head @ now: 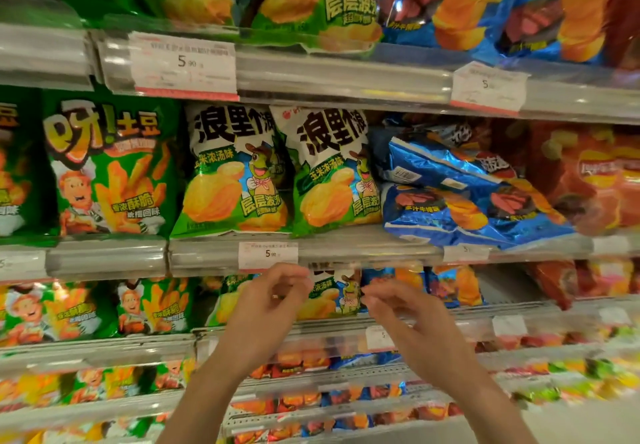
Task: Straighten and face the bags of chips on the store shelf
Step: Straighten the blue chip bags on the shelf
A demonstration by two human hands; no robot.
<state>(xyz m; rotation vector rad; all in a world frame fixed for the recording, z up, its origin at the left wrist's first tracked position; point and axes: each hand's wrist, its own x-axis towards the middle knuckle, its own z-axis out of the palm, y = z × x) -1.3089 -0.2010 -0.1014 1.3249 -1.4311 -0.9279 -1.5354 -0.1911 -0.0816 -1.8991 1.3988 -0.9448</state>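
Two white-and-green chip bags [235, 173] [332, 173] stand upright, fronts out, on the middle shelf. To their right, blue chip bags [460, 198] lie tumbled on their sides, one atop another. My left hand [273, 301] and my right hand [398, 308] hover below that shelf's front rail [363, 246], in front of the lower shelf. Both have loosely curled fingers and hold nothing. They are blurred by motion.
Green fry-snack bags [110, 166] stand at the left, red-orange bags [588, 177] at the right. Price tags [268, 255] [183, 63] hang on the clear rails. More bags fill the upper shelf [311, 0] and the lower shelves [104, 308].
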